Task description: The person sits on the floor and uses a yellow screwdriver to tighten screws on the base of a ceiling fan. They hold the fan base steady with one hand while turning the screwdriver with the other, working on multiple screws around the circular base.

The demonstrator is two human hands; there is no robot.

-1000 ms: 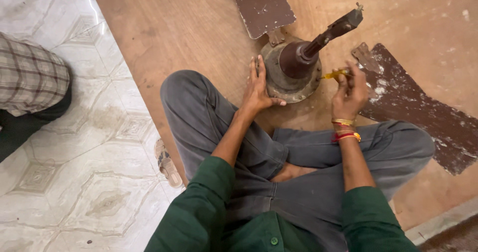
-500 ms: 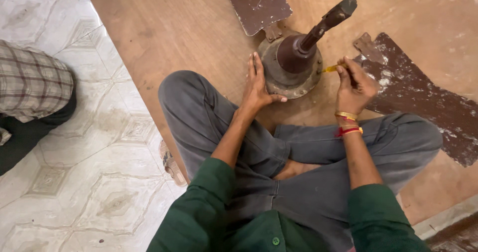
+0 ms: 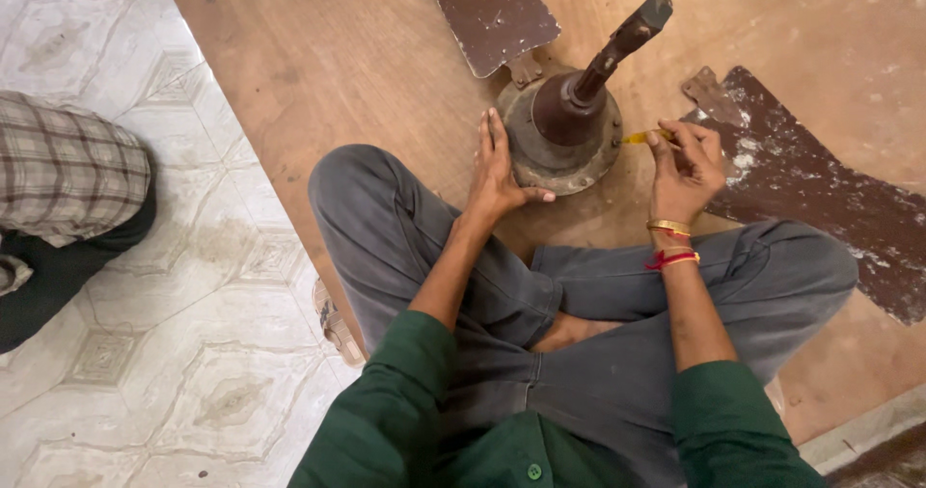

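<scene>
On the wooden board (image 3: 318,54), near its front edge, the left hand (image 3: 499,172) presses flat, fingers spread, against the fan motor (image 3: 562,126); the right hand (image 3: 687,172) pinches what looks like a yellow-handled screwdriver (image 3: 644,137) at the motor's rim.

A brown wooden board (image 3: 367,54) lies flat on the floor and fills the upper and right part of the view, its surface scuffed and marked with pale patches toward the upper right corner. Left of the board's long left edge, the floor (image 3: 145,372) is laid with glossy white tiles bearing a grey-beige ornamental pattern, and light reflects off the tiles near the top left corner. A sandal (image 3: 338,326) rests on the tiles just beside the board's left edge, and a checked cloth (image 3: 68,175) over dark fabric enters from the left edge of the view.
</scene>
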